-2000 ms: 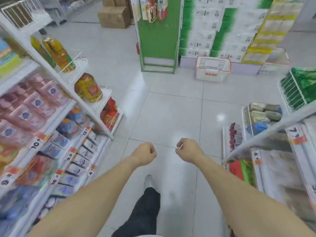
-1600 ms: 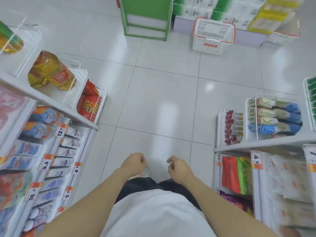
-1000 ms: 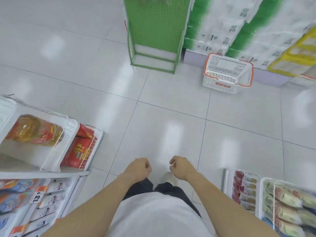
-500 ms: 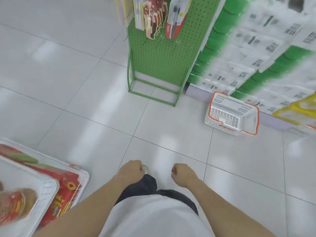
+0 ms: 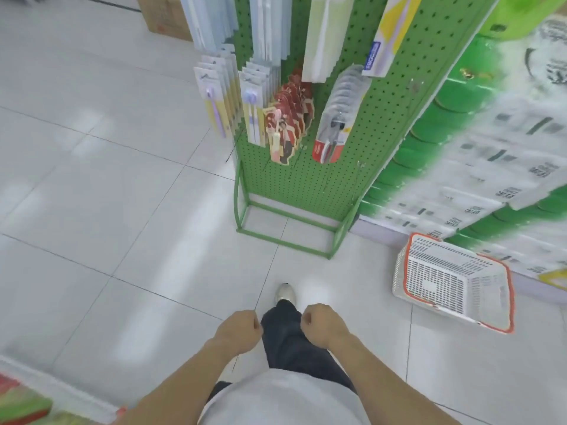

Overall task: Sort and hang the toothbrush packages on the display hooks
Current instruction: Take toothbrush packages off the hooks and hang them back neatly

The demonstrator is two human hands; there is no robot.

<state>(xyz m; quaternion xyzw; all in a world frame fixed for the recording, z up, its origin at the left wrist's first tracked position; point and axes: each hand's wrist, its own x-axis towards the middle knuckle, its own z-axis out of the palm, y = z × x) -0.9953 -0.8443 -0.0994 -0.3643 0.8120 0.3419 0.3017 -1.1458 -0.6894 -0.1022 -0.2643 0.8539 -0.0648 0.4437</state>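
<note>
Far left, 7 o'clock corner: blurred shelf edge (image 5: 61,400) with red/green stock, too smeared to identify. 11 o'clock: cardboard box (image 5: 165,18) on the floor behind the rack.

Left hand (image 5: 237,331) at 6 o'clock, low centre: curled into a loose fist, nothing in it. A dark trouser leg (image 5: 285,335) and a light shoe (image 5: 285,292) show between the two hands. Right hand (image 5: 325,325) just right of the leg: also a closed fist, empty. Hands are near each other, not touching.

Green pegboard rack (image 5: 310,182) stands at 12 o'clock from the hands, well apart from them, on a tiled floor (image 5: 107,194). Toothbrush packages hang on its hooks, left to right: pale purple-brush cards (image 5: 214,96), a second pale stack (image 5: 254,105), red cards (image 5: 290,118), clear blister packs with red bases (image 5: 334,118). Longer pale packs (image 5: 322,38) hang above; a yellow-and-white one (image 5: 386,35) sits at 1 o'clock. Lower-right hooks on the board look bare.

White basket with orange rim (image 5: 454,277) at 3 o'clock, tipped on the floor beside the rack's right foot; contents not visible. Behind it, 2 o'clock: stacked green-and-white packs (image 5: 475,133), blurred.
</note>
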